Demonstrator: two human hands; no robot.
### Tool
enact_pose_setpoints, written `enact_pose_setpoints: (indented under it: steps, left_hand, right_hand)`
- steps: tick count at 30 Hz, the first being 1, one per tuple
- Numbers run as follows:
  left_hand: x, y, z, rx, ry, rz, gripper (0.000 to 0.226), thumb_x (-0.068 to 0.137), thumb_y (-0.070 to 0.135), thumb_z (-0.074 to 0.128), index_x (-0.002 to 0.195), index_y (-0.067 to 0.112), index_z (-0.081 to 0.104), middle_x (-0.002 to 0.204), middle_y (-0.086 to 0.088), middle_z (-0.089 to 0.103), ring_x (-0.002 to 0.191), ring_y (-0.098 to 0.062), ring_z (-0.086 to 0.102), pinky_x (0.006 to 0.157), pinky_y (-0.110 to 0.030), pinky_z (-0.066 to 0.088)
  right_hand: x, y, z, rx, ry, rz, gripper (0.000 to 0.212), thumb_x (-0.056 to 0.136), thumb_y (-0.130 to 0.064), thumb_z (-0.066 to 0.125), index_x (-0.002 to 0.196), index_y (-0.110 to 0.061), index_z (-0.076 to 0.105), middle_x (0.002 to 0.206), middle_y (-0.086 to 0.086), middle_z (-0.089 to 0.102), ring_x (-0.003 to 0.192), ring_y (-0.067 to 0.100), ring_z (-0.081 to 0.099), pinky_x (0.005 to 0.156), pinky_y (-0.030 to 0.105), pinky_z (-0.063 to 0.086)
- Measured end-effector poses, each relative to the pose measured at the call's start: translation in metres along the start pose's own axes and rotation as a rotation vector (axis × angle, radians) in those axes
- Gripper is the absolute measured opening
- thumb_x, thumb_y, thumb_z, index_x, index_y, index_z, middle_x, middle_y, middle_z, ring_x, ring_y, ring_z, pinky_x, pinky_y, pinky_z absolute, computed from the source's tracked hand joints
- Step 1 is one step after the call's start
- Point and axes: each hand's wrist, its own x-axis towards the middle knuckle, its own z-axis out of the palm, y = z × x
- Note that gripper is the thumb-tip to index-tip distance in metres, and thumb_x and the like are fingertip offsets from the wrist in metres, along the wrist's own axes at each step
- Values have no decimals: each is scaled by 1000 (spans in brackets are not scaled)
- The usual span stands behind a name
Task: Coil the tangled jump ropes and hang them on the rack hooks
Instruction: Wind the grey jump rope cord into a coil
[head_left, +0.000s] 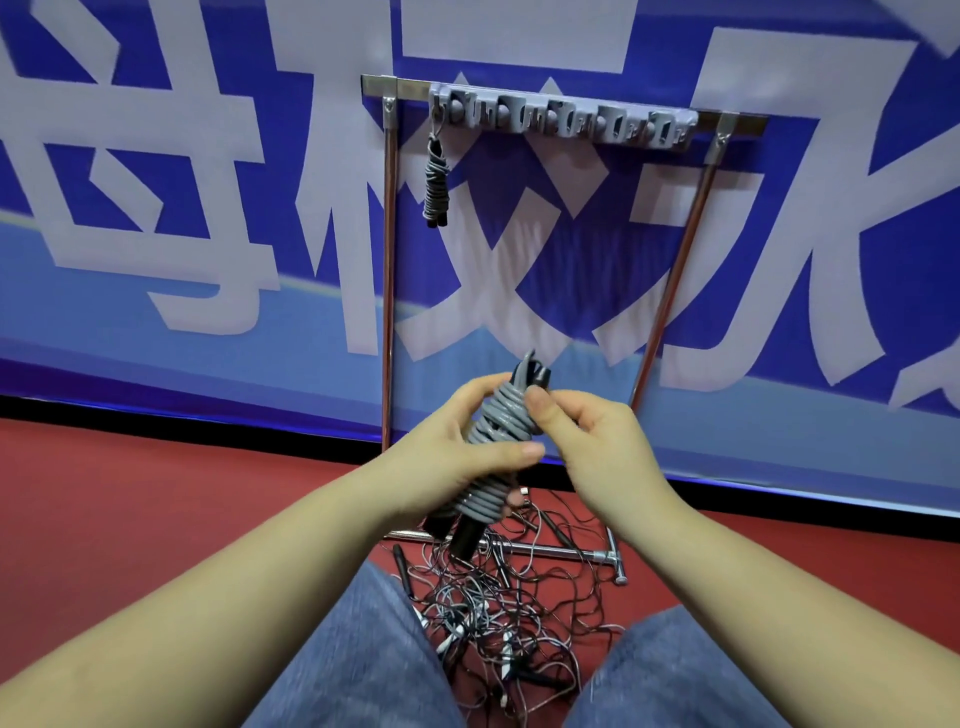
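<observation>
One rope (435, 179) hangs at 12 o'clock; both my hands (447, 457) (592, 441) grip a coiled bundle (493, 447); tangle (498, 613) at 6 remains.

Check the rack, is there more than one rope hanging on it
No, only one coiled rope hangs from the rack, at its left end; the other hooks are bare.
</observation>
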Motion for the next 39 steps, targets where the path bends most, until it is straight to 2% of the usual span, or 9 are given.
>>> enact_pose_setpoints:
  steps: [2, 4, 11, 15, 19, 22, 28, 32, 39]
  left_hand:
    - [2, 5, 1, -49, 2, 6, 55, 69, 15, 69, 120, 22, 50, 69, -5, 61, 51, -23, 59, 49, -30, 51]
    - [2, 8, 2, -54, 15, 1, 50, 69, 16, 68, 116, 18, 53, 67, -6, 61, 50, -22, 59, 49, -30, 52]
    - [7, 4, 5, -42, 145, -71, 33, 82, 8, 69, 112, 16, 59, 67, -6, 60, 54, -22, 59, 50, -29, 52]
    - [11, 4, 4, 266, 257, 4, 32, 80, 13, 74, 111, 16, 64, 71, 2, 63, 55, -10, 59, 52, -21, 48]
    - [15, 6, 2, 495, 384, 72, 38, 79, 22, 76, 114, 18, 61, 85, 4, 65, 71, -11, 64, 72, -29, 55]
    - [16, 4, 1, 578, 434, 125, 66, 81, 27, 73, 139, 32, 41, 116, 10, 56, 100, -11, 61, 90, -29, 48]
    - [20, 4, -2, 895, 418, 197, 65, 86, 32, 65, 144, 31, 36, 129, 8, 56, 115, -11, 53, 98, -26, 42]
    - [22, 3, 2, 1162, 395, 193, 64, 87, 39, 59, 144, 29, 32, 137, 2, 50, 124, -18, 48, 99, -32, 40]
    - [20, 5, 5, 1180, 368, 213, 44, 79, 55, 55, 119, 37, 52, 107, 8, 64, 99, -18, 59, 78, -34, 47]
  right_hand:
    - [0, 4, 2, 87, -48, 49, 32, 100, -28, 39, 72, -22, 55, 40, -13, 41, 38, 2, 36, 47, 19, 30]
    - [1, 10, 3, 102, -87, 79, 33, 103, -21, 34, 76, -19, 52, 47, -12, 32, 43, 3, 26, 46, 20, 24]
    - [10, 12, -8, -187, -94, 171, 26, 98, -20, 47, 77, -27, 60, 48, -7, 54, 36, 6, 46, 45, 22, 41]
    - [12, 7, -16, -337, 10, 138, 15, 91, -26, 59, 83, -20, 69, 41, -11, 56, 36, 1, 50, 47, 15, 41]
    - [12, 0, -15, -639, -25, 0, 28, 97, -25, 50, 122, -21, 63, 96, -1, 58, 87, 11, 58, 74, 20, 39]
    - [12, -7, -12, -816, -143, -24, 35, 101, -19, 40, 132, -19, 53, 105, 3, 43, 101, 23, 52, 85, 31, 42]
    - [9, -20, -17, -772, -74, -133, 25, 90, -29, 61, 109, -15, 69, 103, 2, 65, 98, 18, 60, 89, 34, 46]
    - [11, -26, -13, -601, 33, -120, 12, 82, -29, 67, 73, -22, 69, 76, -5, 69, 73, 9, 61, 71, 27, 48]
    - [8, -23, -4, -349, 47, -87, 26, 80, -31, 69, 55, -30, 61, 56, -15, 61, 58, -2, 55, 56, 9, 37]
